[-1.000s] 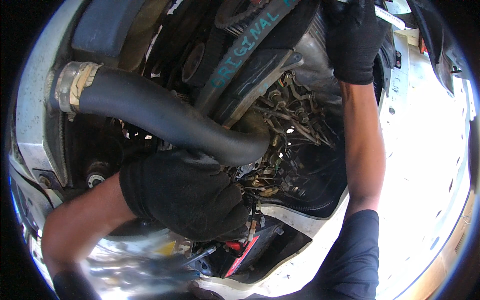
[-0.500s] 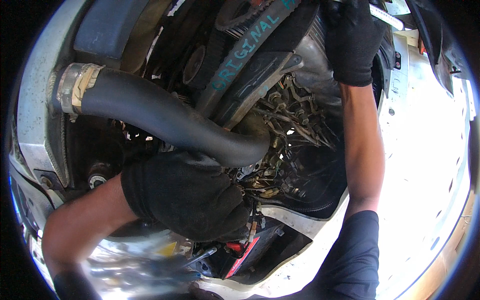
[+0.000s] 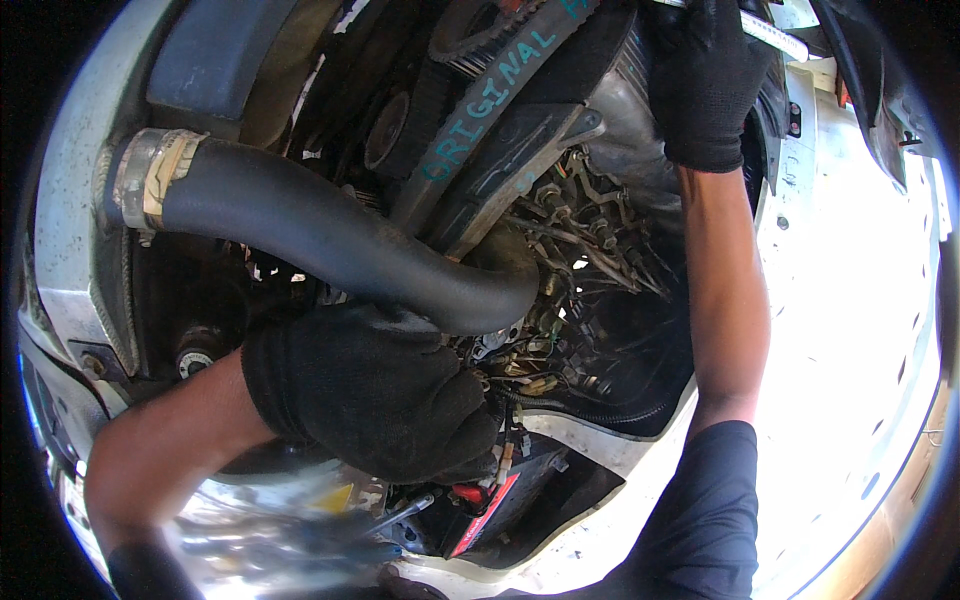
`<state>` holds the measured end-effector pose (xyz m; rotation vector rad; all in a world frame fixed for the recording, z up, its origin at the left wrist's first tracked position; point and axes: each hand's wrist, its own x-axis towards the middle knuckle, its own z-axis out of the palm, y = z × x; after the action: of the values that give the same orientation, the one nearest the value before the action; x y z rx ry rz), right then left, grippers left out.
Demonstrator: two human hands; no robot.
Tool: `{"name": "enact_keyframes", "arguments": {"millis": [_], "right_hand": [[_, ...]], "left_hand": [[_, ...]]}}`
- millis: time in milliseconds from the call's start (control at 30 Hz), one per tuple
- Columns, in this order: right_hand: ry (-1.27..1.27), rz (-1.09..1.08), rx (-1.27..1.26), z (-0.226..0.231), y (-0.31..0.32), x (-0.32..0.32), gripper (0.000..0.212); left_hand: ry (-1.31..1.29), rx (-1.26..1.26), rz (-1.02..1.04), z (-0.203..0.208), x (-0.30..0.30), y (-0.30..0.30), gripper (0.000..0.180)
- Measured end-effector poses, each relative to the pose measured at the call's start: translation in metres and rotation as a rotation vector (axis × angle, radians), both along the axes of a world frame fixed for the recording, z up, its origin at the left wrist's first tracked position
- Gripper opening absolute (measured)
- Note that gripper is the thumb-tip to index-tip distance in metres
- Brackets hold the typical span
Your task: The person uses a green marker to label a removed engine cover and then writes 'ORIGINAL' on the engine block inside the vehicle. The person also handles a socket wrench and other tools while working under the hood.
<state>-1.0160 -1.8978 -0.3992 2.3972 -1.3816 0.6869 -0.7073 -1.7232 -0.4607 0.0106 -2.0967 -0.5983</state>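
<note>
My left hand point(image 3: 375, 390), in a black knit glove, reaches in beneath a thick black rubber hose point(image 3: 350, 245), its back close against the hose's underside. The fingers curl toward the wiring and small fittings point(image 3: 540, 360); whatever they hold is hidden. My right hand point(image 3: 710, 90), gloved the same way, is at the top right, beside the grey metal engine part. A white rod point(image 3: 778, 38) with small print passes under it and shows on both sides, and the hand is closed over it. The fingertips are cut off by the upper edge.
A metal clamp point(image 3: 145, 180) rings the hose's left end. A toothed belt point(image 3: 480, 110) with teal lettering runs diagonally at the upper middle. Below lie a battery point(image 3: 510, 500) with a red stripe and a metal tool point(image 3: 405, 512). White bodywork point(image 3: 850, 330) borders the right.
</note>
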Motion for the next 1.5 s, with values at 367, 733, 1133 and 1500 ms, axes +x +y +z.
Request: {"name": "enact_keyframes", "arguments": {"millis": [367, 733, 1133, 1500], "right_hand": [[0.376, -0.071, -0.191, 0.006, 0.008, -0.004, 0.037], [0.05, -0.085, -0.037, -0.003, 0.004, -0.005, 0.044], [0.325, -0.088, -0.161, -0.001, 0.005, -0.009, 0.039], [0.052, -0.073, -0.023, 0.001, 0.004, 0.002, 0.038]], "left_hand": [[-0.067, -0.014, -0.041, 0.007, 0.005, -0.006, 0.019], [-0.032, -0.008, -0.038, 0.001, 0.004, -0.002, 0.016], [-0.039, -0.018, -0.024, 0.003, 0.004, -0.003, 0.017], [0.003, -0.008, -0.03, -0.001, 0.0, -0.001, 0.024]]}}
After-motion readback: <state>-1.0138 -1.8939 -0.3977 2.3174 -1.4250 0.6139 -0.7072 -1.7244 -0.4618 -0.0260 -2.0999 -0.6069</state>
